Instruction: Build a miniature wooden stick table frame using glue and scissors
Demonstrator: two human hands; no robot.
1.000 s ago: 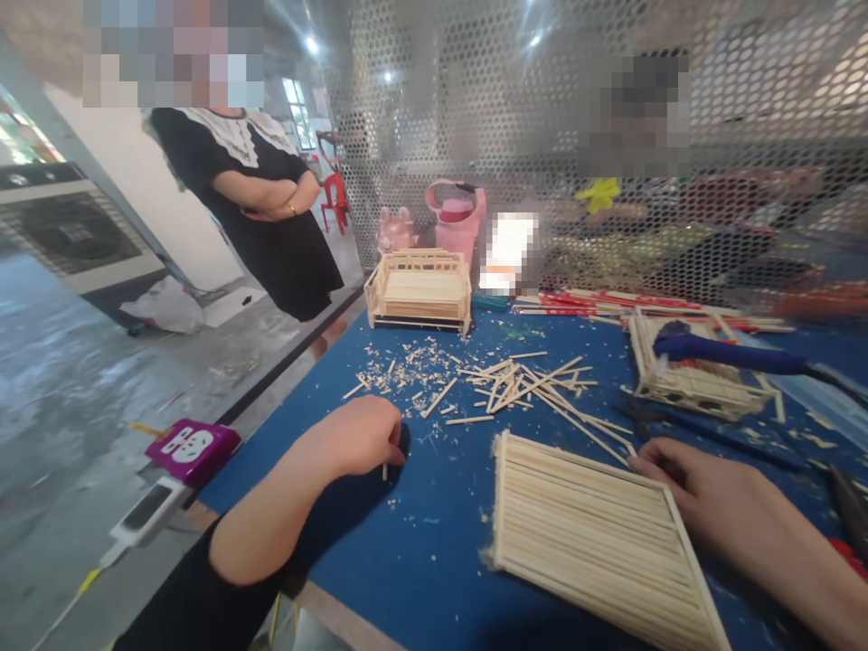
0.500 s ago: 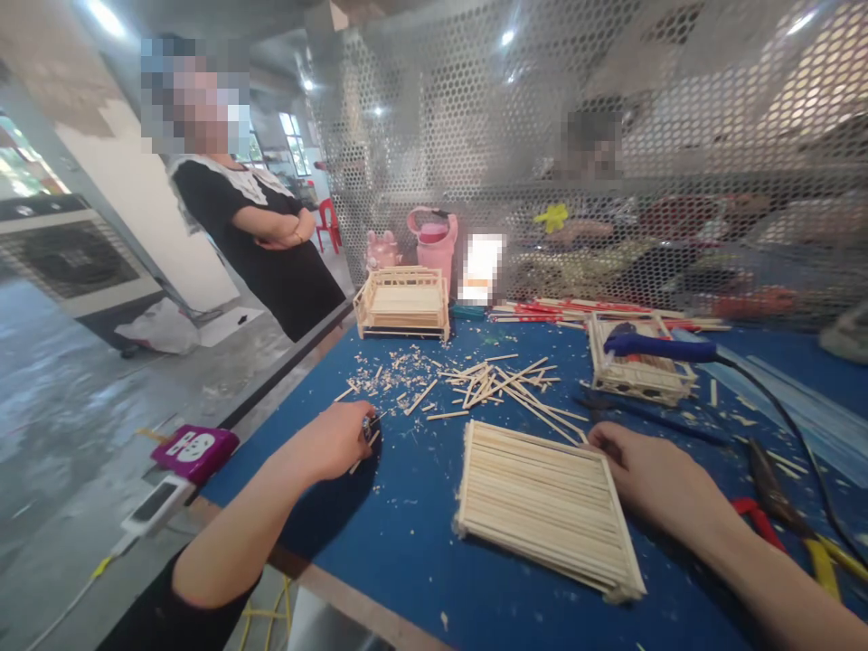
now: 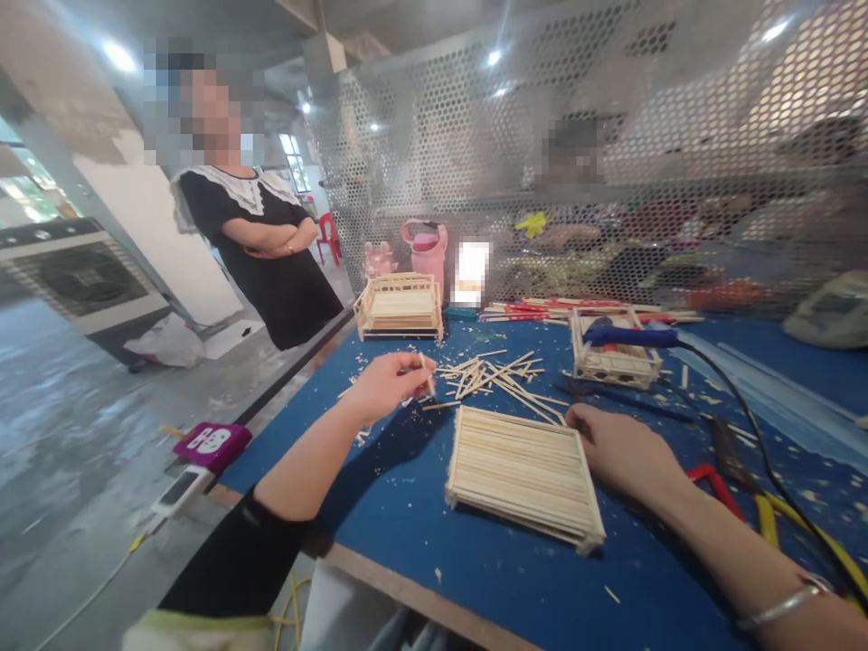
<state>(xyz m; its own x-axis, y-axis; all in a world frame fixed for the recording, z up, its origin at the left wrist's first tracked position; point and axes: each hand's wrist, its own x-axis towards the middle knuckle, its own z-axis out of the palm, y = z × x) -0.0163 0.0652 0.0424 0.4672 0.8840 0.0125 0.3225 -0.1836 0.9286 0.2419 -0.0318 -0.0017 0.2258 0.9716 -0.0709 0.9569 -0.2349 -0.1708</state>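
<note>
Between the thumb and fingers of my left hand (image 3: 386,391) is a short wooden stick (image 3: 427,374), held upright above the blue table. My right hand (image 3: 620,452) is closed at the far right corner of a rectangular panel of wooden sticks (image 3: 519,475); its fingertips are partly hidden. The panel lies on the table, its sticks side by side inside a thin frame. Just beyond it is a loose pile of cut wooden sticks (image 3: 488,375), one reaching toward my right fingers.
A small stick-built bench (image 3: 400,307) stands at the back left. Blue-handled glue gun (image 3: 630,337) rests across another stick frame (image 3: 583,357) at right. Pliers with yellow handles (image 3: 766,520) lie beyond my right forearm. A person (image 3: 264,244) stands at left, arms folded.
My left hand has lifted off the table and moved right and away from me, bringing the short stick toward the pile. My right hand stays at the panel's corner. The view has shifted slightly.
</note>
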